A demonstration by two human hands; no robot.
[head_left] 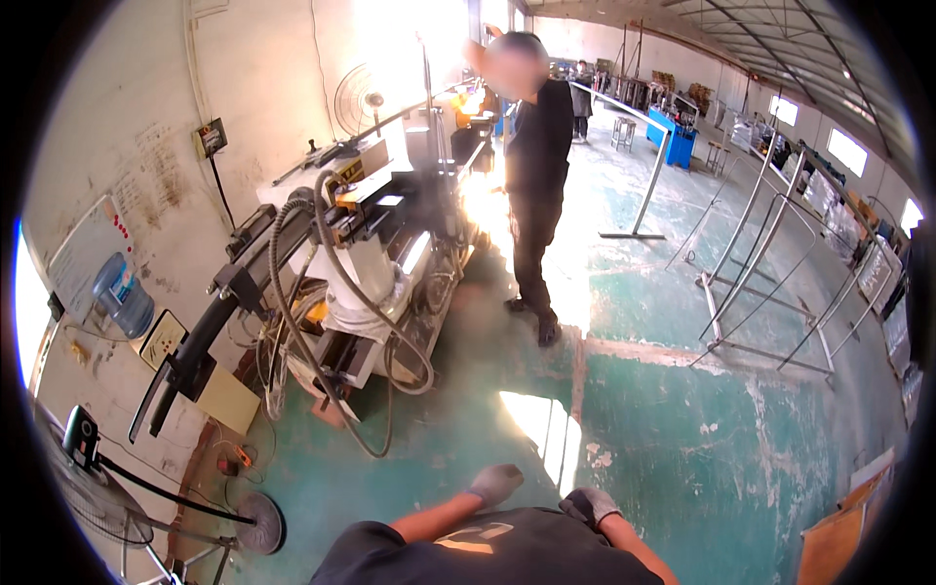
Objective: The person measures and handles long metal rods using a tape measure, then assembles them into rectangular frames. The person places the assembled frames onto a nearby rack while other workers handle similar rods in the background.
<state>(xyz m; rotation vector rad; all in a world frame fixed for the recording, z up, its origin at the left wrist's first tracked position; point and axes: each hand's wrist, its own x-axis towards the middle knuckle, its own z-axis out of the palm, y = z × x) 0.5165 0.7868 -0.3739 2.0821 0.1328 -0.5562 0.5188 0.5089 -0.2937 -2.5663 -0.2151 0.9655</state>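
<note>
My left hand (495, 485), in a light grey work glove, is in front of my dark shirt (487, 546). Its fingers are curled together and nothing shows in them. To its right is my right hand (597, 502), gloved too, with the fingers drawn in. A dark patch lies on its inner side; whether that is the glove's palm or a small thing held, I cannot tell. Neither hand touches a machine. Beneath both spreads a worn green floor (682, 468), with a bright sunlit patch (546, 429) just ahead.
A machine (361, 263) with looping grey hoses stands at left. Beside it a person in dark clothes (536, 166) has one arm raised. Metal frames (770, 263) stand at right, a blue cabinet (673, 136) farther back. A fan (88, 487) and round base (260, 524) are near left.
</note>
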